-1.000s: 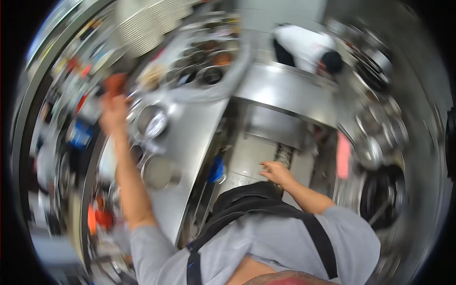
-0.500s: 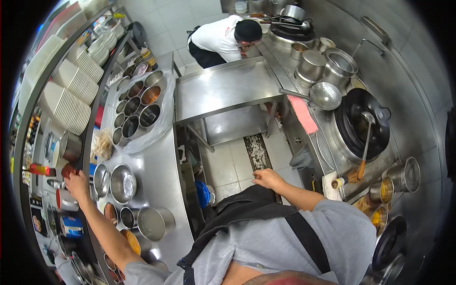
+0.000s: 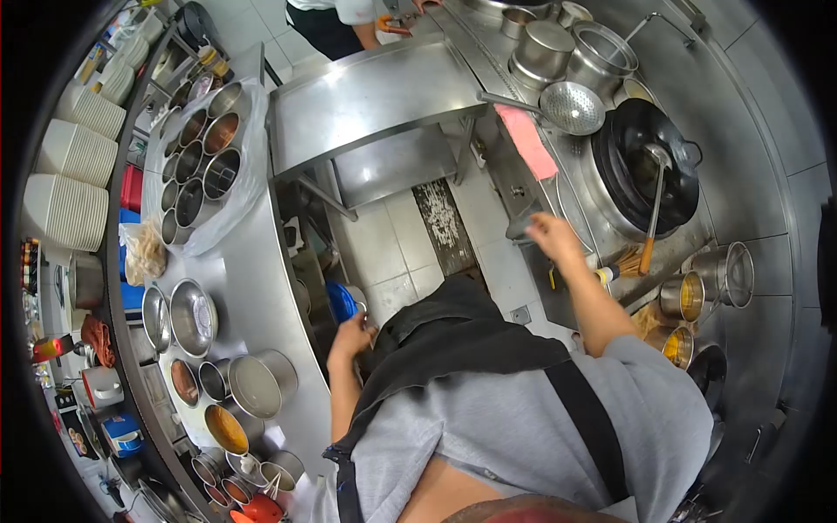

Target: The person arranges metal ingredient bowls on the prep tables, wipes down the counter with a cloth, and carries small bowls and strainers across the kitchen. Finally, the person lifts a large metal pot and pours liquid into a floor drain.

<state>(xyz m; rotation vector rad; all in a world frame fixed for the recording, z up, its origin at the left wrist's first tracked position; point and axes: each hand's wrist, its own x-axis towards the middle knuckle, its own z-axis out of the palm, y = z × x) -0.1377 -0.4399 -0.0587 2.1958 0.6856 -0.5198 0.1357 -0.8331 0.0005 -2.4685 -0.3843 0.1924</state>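
Observation:
My left hand [image 3: 350,337] is low in front of my body, between the steel counter and my black apron [image 3: 462,336]. Its fingers are loosely bent and apart, and I see nothing in them. A blue item [image 3: 340,302] lies just beyond it, below the counter edge. My right hand [image 3: 554,237] reaches toward the front of the stove, fingers bent and apart, beside a grey cloth [image 3: 521,227] that hangs there. Whether the fingertips touch the cloth, I cannot tell. A black wok [image 3: 641,139] holding a wooden-handled ladle [image 3: 654,209] sits farther right.
On the left counter [image 3: 253,305] stand steel bowls [image 3: 193,318] and several pots. A red-brown cloth [image 3: 98,340] lies on the left shelf. A steel table [image 3: 366,96] crosses ahead, with a co-worker [image 3: 336,22] behind it. A perforated strainer [image 3: 572,108] rests by a pink cloth [image 3: 525,141].
My left hand has left the red-brown cloth on the shelf and come back to my body. My right hand has moved forward and right to the grey cloth. The co-worker has straightened up.

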